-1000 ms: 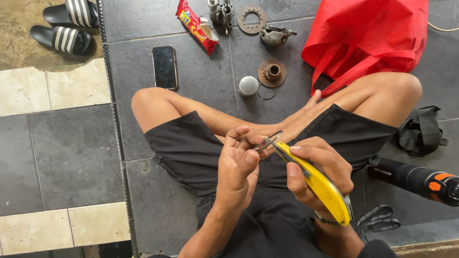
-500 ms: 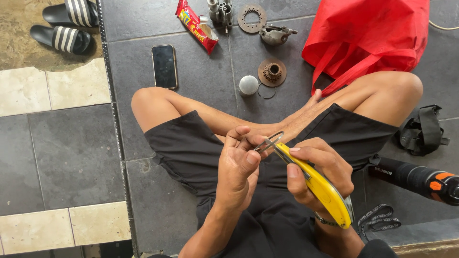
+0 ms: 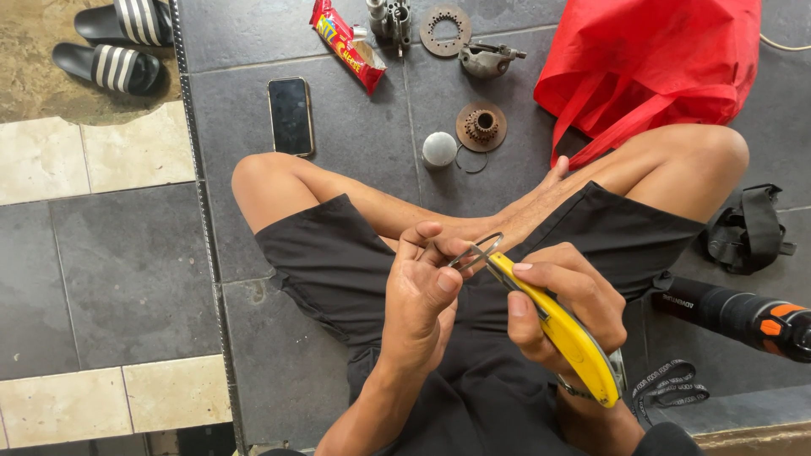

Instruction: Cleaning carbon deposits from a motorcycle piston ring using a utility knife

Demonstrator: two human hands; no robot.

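The pliers (image 3: 562, 333) have bright yellow handles and grey metal tips. The shorts (image 3: 338, 262) are plain black. The bag (image 3: 659, 63) is solid red. The sandals (image 3: 114, 42) are black with white stripes. The phone (image 3: 291, 116) is black with a thin pale edge. The snack wrapper (image 3: 346, 44) is red with yellow lettering. The round gear part (image 3: 481, 127) is rusty brown; the ball (image 3: 439, 149) beside it is dull silver. The floor tiles (image 3: 110, 279) are dark grey and cream. The torch (image 3: 743, 317) is black with an orange patch.
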